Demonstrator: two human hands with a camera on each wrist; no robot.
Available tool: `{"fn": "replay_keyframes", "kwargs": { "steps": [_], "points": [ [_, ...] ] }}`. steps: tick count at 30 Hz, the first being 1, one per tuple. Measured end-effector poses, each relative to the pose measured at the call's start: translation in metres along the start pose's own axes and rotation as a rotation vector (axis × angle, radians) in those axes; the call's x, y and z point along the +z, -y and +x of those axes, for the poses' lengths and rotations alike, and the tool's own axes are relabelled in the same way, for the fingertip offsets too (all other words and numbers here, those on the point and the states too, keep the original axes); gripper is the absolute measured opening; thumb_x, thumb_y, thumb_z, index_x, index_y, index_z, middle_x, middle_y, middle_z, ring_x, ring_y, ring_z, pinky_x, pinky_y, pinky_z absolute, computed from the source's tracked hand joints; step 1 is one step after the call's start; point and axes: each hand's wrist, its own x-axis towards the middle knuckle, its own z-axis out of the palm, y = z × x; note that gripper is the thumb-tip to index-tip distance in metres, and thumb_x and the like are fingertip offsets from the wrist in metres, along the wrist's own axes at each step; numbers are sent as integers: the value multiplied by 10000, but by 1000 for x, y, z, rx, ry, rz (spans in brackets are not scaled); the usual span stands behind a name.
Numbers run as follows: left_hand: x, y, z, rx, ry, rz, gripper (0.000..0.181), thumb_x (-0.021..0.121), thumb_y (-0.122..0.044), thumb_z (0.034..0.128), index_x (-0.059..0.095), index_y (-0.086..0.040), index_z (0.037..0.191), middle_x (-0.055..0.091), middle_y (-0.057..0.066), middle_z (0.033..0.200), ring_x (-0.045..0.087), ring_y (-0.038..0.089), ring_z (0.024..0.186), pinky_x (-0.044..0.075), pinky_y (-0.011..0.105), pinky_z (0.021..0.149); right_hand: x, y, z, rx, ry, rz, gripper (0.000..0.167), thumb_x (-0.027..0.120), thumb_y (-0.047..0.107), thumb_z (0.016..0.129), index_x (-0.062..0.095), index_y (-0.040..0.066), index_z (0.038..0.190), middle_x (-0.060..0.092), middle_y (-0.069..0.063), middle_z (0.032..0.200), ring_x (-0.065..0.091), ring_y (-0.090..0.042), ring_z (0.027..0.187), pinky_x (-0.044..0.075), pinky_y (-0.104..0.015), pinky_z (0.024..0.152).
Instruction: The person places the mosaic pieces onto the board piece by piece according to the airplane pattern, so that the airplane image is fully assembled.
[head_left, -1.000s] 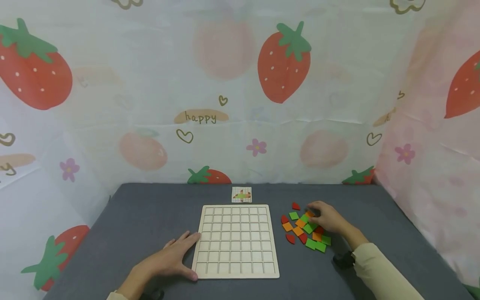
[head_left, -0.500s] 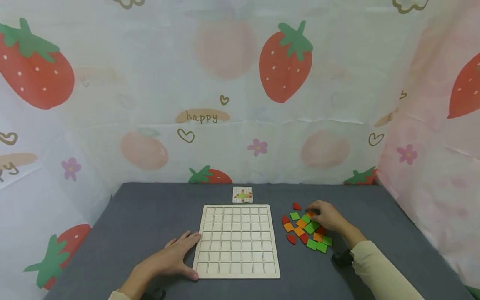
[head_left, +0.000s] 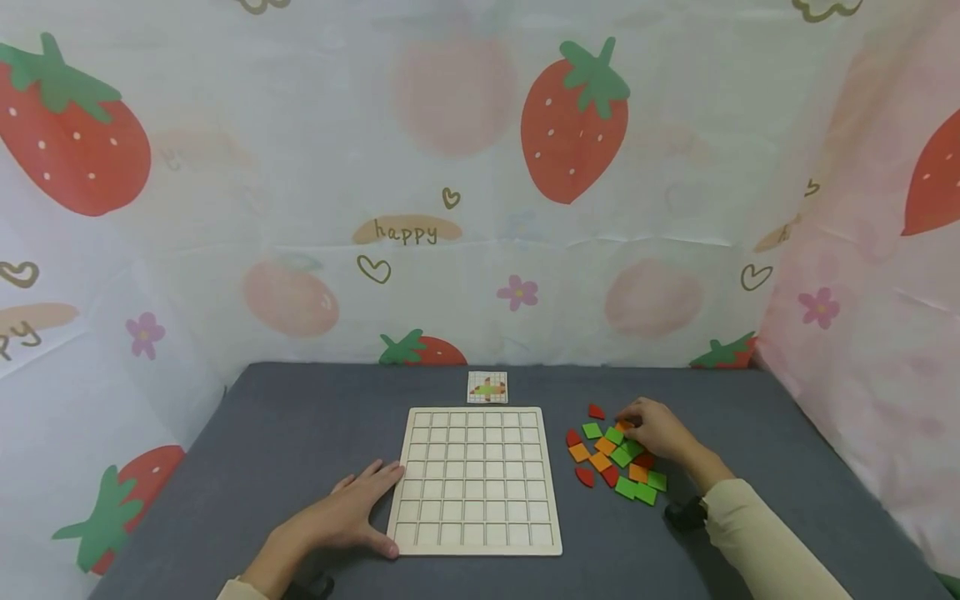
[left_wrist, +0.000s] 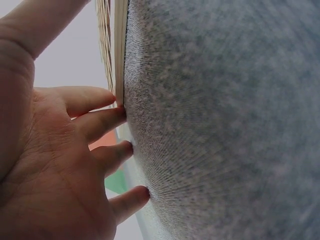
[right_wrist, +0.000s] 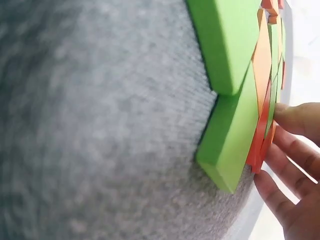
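My left hand (head_left: 341, 512) rests at the left edge of a pale wooden grid board (head_left: 474, 481), fingers spread and thumb at its near left corner. In the left wrist view, fingertips touch the board's side (left_wrist: 120, 50) and the dark cloth. My right hand (head_left: 660, 429) is over the far right part of a pile of flat tiles, beside an orange tile (head_left: 624, 426). The right wrist view shows the fingers (right_wrist: 285, 165) extended and apart at the pile's edge, near red and orange pieces. Closer to that camera lie green square tiles (right_wrist: 230, 135).
Green, orange and red tiles lie loose right of the board, among them a red quarter-round tile (head_left: 585, 477). A small picture card (head_left: 487, 387) with a coloured grid pattern lies behind the board. A strawberry-print curtain (head_left: 480, 208) encloses the grey table (head_left: 322, 433).
The scene shifts slightly right in the head view. Both hands stay nearly in place, the left at the board and the right at the tile pile.
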Motion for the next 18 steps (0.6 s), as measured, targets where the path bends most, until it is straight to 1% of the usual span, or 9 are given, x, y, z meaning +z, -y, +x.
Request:
{"fn": "replay_keyframes", "kwargs": {
  "steps": [3,7,12,18],
  "points": [
    [0,0,0,-1,-2,0,1131,852,-506,633,325,-23,1509,321,192,1571,183,435,1485,144,707,1112,0,2,1,-15,-1,-21,242,635,30,901,697,-11,1131,610,-127,1028,593,-267,915,527,-409,748],
    [0,0,0,5,-3,-3,1129,853,-500,636,323,-20,1509,320,193,1571,181,435,1486,144,709,1110,0,4,0,-16,-7,-31,241,633,27,900,698,-19,1127,615,-126,1021,588,-246,893,524,-392,730],
    [1,1,-1,21,-3,-12,1130,852,-493,644,312,-12,1512,309,201,1574,172,440,1486,137,715,1107,1,4,-1,-14,-27,-19,243,631,28,902,697,-23,1131,620,-139,1026,585,-235,878,520,-378,712],
    [-1,1,-4,37,-6,-14,1116,848,-475,661,301,-7,1515,306,205,1574,171,447,1484,137,715,1104,2,2,-2,-12,-64,-5,237,642,45,901,701,-24,1120,612,-124,978,565,-208,837,497,-342,682]
  ]
}}
